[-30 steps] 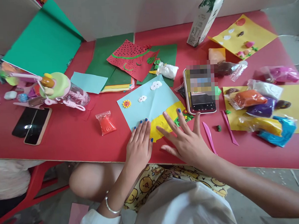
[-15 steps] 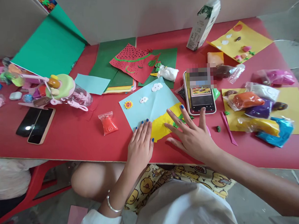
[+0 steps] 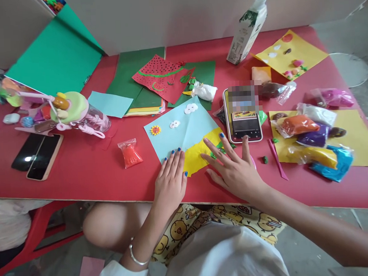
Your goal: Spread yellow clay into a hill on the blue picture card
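R hand [image 3: 236, 171] has slid slightly R, just nearside of phone [image 3: 247, 134], fingers splayed, nothing held. Blue card [image 3: 173, 139] is just L of phone; L hand [image 3: 170, 178], also L, rests on it, fingers flat, ungripping.

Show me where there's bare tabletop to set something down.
Bare red tabletop lies between the dark-screened phone and the packet of red clay, and between the bagged blue clay and the near edge. It's crowded around the right hand, by the cloud-and-sun picture and lit phone.
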The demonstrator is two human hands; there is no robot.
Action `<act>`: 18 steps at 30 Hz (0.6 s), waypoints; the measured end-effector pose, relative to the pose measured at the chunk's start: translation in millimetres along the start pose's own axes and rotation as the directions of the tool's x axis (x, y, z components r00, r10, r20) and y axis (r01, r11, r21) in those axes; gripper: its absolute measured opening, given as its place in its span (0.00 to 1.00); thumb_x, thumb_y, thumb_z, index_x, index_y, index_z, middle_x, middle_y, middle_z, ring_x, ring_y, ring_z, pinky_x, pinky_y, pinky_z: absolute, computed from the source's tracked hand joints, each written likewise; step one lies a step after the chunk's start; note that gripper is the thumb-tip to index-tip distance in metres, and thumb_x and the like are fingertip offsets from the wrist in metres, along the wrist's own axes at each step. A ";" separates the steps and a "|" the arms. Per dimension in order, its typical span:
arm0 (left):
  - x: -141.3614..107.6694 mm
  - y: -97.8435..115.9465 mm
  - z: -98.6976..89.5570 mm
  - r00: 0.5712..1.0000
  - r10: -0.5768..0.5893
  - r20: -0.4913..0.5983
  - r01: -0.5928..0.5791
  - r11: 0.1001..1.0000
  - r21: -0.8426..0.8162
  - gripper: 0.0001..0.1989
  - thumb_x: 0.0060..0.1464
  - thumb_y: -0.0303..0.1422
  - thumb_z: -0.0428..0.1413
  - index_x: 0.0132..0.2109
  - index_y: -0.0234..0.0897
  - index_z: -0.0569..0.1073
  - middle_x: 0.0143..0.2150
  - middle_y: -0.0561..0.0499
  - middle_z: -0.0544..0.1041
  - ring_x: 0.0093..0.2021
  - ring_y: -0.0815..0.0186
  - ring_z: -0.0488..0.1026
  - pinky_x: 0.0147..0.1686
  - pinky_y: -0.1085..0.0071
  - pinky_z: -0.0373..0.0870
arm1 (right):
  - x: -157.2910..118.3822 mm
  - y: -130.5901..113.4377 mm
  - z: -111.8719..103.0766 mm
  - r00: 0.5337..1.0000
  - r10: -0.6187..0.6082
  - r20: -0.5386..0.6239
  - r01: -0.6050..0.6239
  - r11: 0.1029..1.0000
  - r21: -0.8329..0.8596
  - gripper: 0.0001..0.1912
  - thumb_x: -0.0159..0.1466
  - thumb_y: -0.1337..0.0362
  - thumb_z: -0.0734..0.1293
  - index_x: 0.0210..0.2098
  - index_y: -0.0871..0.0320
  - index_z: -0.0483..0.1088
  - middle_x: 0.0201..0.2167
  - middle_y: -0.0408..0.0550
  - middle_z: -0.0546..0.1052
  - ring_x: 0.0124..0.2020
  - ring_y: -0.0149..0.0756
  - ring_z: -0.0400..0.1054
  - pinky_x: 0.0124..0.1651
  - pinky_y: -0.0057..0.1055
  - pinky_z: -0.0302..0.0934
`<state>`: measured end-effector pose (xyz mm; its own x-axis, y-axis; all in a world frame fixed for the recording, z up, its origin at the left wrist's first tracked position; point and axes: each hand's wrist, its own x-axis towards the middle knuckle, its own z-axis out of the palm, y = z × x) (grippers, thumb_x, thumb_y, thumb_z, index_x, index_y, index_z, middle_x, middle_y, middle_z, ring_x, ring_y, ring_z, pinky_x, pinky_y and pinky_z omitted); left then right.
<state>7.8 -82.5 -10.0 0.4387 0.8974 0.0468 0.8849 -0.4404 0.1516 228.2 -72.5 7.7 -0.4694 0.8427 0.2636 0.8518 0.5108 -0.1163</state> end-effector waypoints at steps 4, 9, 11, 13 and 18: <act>0.0 -0.2 -0.6 1.000 0.000 0.006 0.000 1.000 -0.009 0.32 0.67 0.29 0.40 0.73 0.35 0.38 0.72 0.47 0.53 0.72 0.58 0.52 0.68 0.56 0.55 | 1.0 -4.5 1.7 0.999 -0.033 0.013 0.033 0.999 0.019 0.20 0.71 0.56 0.59 0.59 0.50 0.69 0.68 0.44 0.60 0.70 0.52 0.49 0.70 0.66 0.26; -0.3 -0.4 -0.1 1.000 -0.007 0.000 0.007 1.000 -0.013 0.32 0.67 0.30 0.40 0.73 0.36 0.36 0.72 0.47 0.53 0.72 0.59 0.52 0.68 0.56 0.55 | 4.7 -3.4 -1.1 1.000 -0.004 -0.026 0.004 1.000 -0.017 0.19 0.70 0.57 0.59 0.57 0.51 0.71 0.68 0.46 0.59 0.70 0.53 0.50 0.70 0.65 0.26; -0.5 -0.6 0.5 1.000 -0.001 -0.005 0.001 1.000 -0.016 0.33 0.67 0.30 0.40 0.73 0.36 0.35 0.72 0.47 0.53 0.72 0.59 0.52 0.68 0.56 0.55 | 6.3 -4.4 -2.2 1.000 -0.015 -0.003 0.014 1.000 -0.005 0.19 0.71 0.56 0.59 0.57 0.51 0.71 0.68 0.44 0.59 0.69 0.53 0.51 0.70 0.64 0.25; -0.6 -0.7 0.6 1.000 0.004 -0.006 -0.004 1.000 -0.015 0.33 0.67 0.30 0.39 0.73 0.35 0.35 0.73 0.46 0.53 0.72 0.58 0.51 0.68 0.56 0.55 | 6.7 -5.3 -1.5 0.999 -0.038 0.010 0.037 0.999 0.015 0.19 0.71 0.55 0.59 0.57 0.50 0.71 0.68 0.43 0.60 0.69 0.51 0.52 0.71 0.63 0.24; -0.5 -1.2 -0.3 1.000 0.011 0.005 -0.011 1.000 -0.005 0.32 0.67 0.30 0.40 0.73 0.34 0.38 0.72 0.46 0.53 0.72 0.57 0.52 0.68 0.55 0.56 | 6.8 -4.5 0.9 1.000 0.016 -0.007 -0.016 1.000 0.002 0.18 0.70 0.57 0.60 0.57 0.51 0.71 0.68 0.47 0.58 0.69 0.53 0.52 0.69 0.66 0.28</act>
<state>6.4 -82.4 -9.8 0.4491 0.8924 0.0437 0.8792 -0.4501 0.1561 220.9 -68.9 9.2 -0.4542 0.8496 0.2681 0.8587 0.4976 -0.1223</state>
